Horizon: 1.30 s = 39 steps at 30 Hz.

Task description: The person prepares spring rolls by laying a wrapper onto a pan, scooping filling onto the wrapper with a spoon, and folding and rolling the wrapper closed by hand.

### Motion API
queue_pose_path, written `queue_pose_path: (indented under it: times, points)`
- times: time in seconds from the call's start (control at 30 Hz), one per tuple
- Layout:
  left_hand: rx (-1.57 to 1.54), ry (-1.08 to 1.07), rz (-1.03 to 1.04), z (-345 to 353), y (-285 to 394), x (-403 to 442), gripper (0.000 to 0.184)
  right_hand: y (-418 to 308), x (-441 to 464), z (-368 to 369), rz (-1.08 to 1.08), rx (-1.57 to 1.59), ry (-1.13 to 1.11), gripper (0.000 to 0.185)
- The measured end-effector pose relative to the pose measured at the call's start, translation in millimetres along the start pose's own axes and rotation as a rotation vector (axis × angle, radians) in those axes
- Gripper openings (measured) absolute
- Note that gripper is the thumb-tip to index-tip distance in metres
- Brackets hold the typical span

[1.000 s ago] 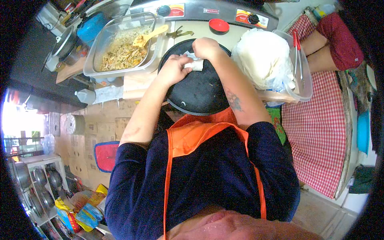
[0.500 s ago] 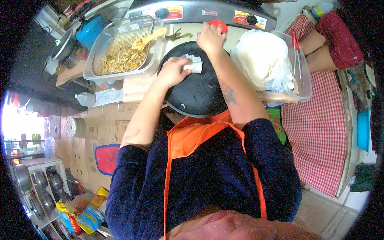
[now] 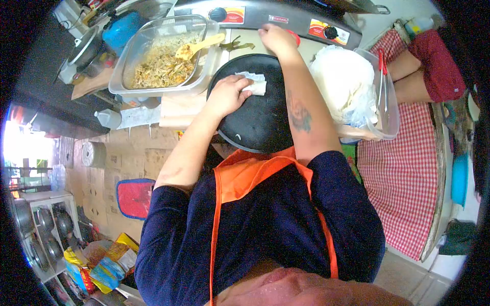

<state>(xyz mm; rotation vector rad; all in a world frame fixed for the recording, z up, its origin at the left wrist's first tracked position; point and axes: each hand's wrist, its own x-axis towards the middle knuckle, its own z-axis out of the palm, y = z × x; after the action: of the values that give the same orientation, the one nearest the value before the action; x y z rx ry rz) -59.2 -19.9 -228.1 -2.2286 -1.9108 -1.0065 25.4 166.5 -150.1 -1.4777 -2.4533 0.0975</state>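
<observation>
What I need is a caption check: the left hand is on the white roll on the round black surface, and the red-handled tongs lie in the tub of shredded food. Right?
Not quite: the head view shows the red-handled tongs in the other tub, beside the white bundle. The left hand is on the white roll as stated.

Just one head-worn cam, super wide with dark edges. Looks forward and steeply down, fairly close over the black tray (image 3: 258,120) on the table (image 3: 250,39), stove (image 3: 263,10) at the far edge, own shirt (image 3: 270,224) near, floor (image 3: 127,148) off left.
</observation>
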Motion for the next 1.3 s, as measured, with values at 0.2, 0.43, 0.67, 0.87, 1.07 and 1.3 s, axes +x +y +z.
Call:
queue_pose_path:
  times: [0.2, 0.43, 0.67, 0.87, 1.07, 1.3]
  points:
    - [-0.067, -0.124, -0.067, -9, 2, 4, 0.03, 14, -55, 40, -0.532, 0.432, -0.601, 0.044]
    - [-0.057, -0.022, -0.05, -1, 0, 1, 0.029, 29, -70, 51, -0.613, 0.41, -0.374, 0.046]
    - [-0.022, -0.055, -0.06, -3, -2, 1, 0.028, 10, -77, 35, -0.548, 0.269, -0.378, 0.051]
    - [-0.051, -0.044, -0.036, -4, 1, 3, 0.028, 7, -60, 37, -0.509, 0.271, -0.44, 0.049]
    - [-0.042, -0.059, -0.061, -3, 3, 2, 0.027, 13, -7, 21, -0.004, 0.08, 0.083, 0.052]
    - [-0.047, -0.035, -0.05, -3, 2, 2, 0.026, 22, 8, 31, 0.163, 0.104, 0.011, 0.057]
